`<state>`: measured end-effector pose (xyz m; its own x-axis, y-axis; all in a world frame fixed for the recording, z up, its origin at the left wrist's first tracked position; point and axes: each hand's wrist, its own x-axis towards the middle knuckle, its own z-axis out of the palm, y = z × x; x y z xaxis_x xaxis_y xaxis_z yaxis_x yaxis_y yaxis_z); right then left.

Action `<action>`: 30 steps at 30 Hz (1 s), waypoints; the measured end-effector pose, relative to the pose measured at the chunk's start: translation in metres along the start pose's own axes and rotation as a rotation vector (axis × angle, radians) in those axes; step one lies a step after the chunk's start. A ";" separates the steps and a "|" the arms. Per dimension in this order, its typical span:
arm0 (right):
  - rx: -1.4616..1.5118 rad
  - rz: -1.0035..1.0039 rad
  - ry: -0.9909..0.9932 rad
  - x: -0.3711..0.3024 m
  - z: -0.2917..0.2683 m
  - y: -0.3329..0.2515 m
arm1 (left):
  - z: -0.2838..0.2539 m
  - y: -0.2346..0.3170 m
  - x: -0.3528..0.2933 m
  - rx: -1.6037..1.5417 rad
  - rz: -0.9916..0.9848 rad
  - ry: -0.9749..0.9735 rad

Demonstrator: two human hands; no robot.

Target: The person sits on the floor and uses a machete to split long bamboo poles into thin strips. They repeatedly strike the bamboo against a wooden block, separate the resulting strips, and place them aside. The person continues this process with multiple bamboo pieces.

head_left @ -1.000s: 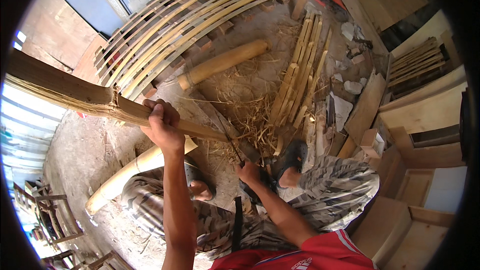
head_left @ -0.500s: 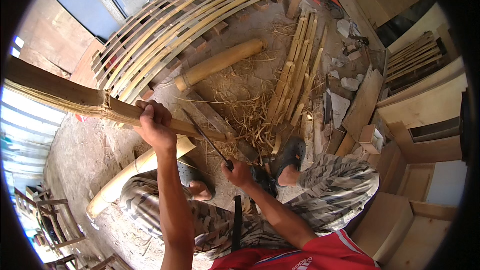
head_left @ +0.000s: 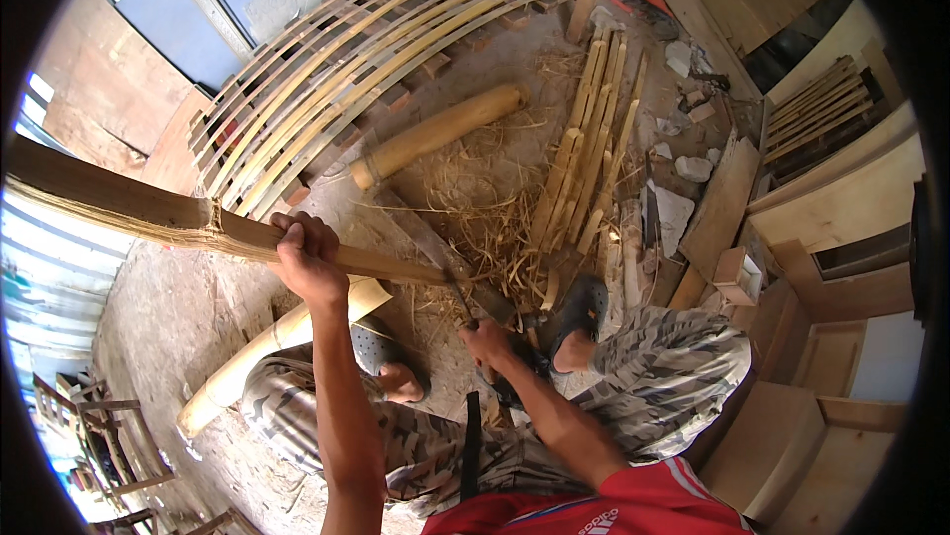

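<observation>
My left hand is closed around a long split bamboo pole, which slants from the upper left down to a point in front of my feet. Its far part is thick, with a node and a rough, fibrous split edge. In my right hand is a knife with a dark, narrow blade, held by its handle. The blade meets or crosses the near end of the bamboo; exact contact is too small to tell. Beneath that end are a wooden board and loose bamboo shavings.
A bamboo log lies ahead, and another bamboo piece lies by my left leg. Bamboo strips are stacked on the right. A rack of slats stands at the back, rubble and wooden furniture to the right.
My right hand has shifted right and slightly toward me, and the knife blade has moved from across the bamboo to its near end. My left hand keeps its grip.
</observation>
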<state>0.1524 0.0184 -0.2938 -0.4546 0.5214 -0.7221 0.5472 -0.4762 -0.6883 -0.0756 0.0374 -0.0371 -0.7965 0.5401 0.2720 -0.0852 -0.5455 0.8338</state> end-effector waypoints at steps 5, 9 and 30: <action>-0.292 -0.668 0.358 -0.028 0.025 -0.038 | -0.005 -0.001 -0.001 -0.020 0.012 -0.009; -0.509 -0.323 0.372 0.014 0.015 0.018 | 0.005 0.002 -0.005 -0.034 -0.016 -0.027; -0.553 -0.220 0.316 0.006 0.008 0.008 | 0.006 0.003 -0.015 -0.080 -0.007 -0.036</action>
<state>0.1484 0.0118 -0.3044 -0.4146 0.7872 -0.4565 0.7831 0.0531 -0.6196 -0.0606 0.0317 -0.0357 -0.7738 0.5660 0.2843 -0.1398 -0.5904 0.7949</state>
